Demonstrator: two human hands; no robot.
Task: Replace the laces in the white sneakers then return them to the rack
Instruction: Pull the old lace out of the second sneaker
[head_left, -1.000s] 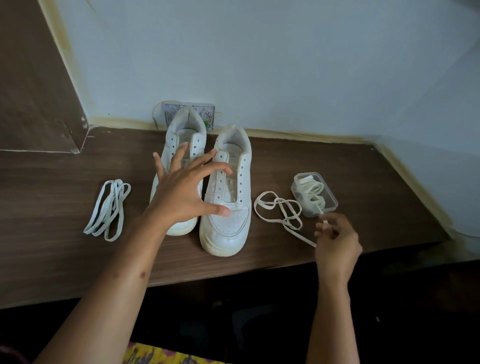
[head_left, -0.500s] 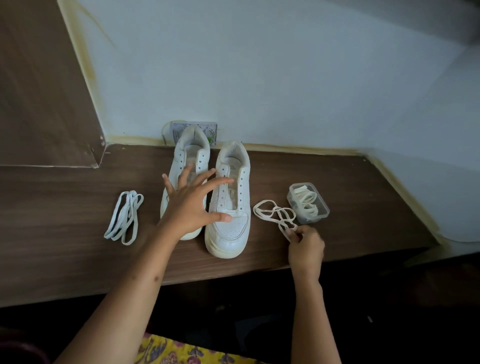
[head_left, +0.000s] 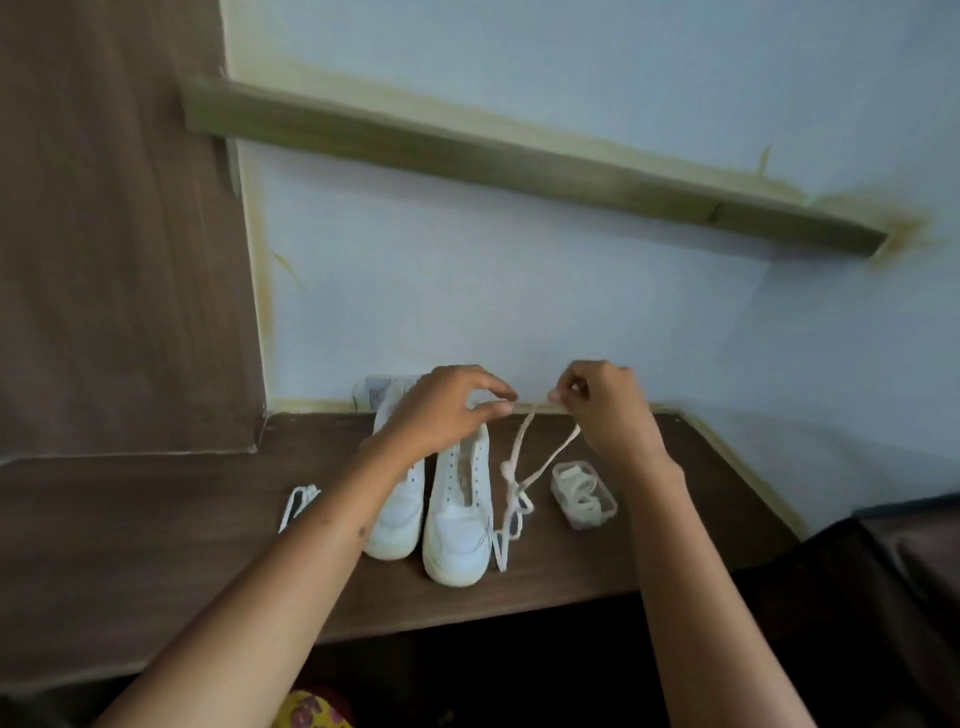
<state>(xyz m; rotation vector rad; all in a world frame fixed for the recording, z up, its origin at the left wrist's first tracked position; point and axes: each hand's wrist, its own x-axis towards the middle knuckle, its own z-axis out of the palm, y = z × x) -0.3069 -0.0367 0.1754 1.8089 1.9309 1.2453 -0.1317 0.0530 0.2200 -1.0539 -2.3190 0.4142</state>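
Note:
Two white sneakers without laces stand side by side on the brown wooden surface (head_left: 156, 540): the left sneaker (head_left: 397, 514) and the right sneaker (head_left: 457, 525), toes toward me. A cream lace (head_left: 519, 467) hangs tangled and knotted over the surface, just right of the right sneaker. My right hand (head_left: 605, 410) pinches its upper end. My left hand (head_left: 447, 410) hovers above the sneakers' heels, thumb and fingers pinched on a stretch of the same lace. A bundle of white laces (head_left: 296, 504) lies left of the sneakers, half hidden by my left forearm.
A small clear plastic box (head_left: 584, 496) holding another coiled lace sits right of the sneakers. A flat packet (head_left: 374, 392) leans on the wall behind them. A wooden ledge (head_left: 519, 166) runs along the wall above. A dark brown panel (head_left: 114, 234) stands at left.
My right hand has lifted the cream lace off the surface up to heel height. My left hand rose from over the sneakers and took hold of the lace. The camera tilted upward.

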